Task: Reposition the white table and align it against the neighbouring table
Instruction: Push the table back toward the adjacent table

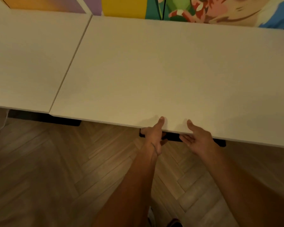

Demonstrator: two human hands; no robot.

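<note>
Gripping the near edge of the white bench (170,71), the left hand (152,136) is seen with its thumb laid on the top surface and its fingers curled under the edge. The right hand (198,138) is held just beside it at the same edge, thumb resting on the top and palm turned up below; its fingers are loosely spread, and whether they press the underside cannot be told. Both forearms are stretched forward from the bottom of the view.

The white bench is set in the middle and right of the view, its left side lying along the neighbouring bench (28,59), with only a thin seam seen between them. Its near edge is set slightly closer to the camera than the neighbour's. Dark frame parts (59,119) are seen beneath both tops. A herringbone wood floor (56,169) lies below, and a colourful mural (203,9) is seen behind. No containers are visible.
</note>
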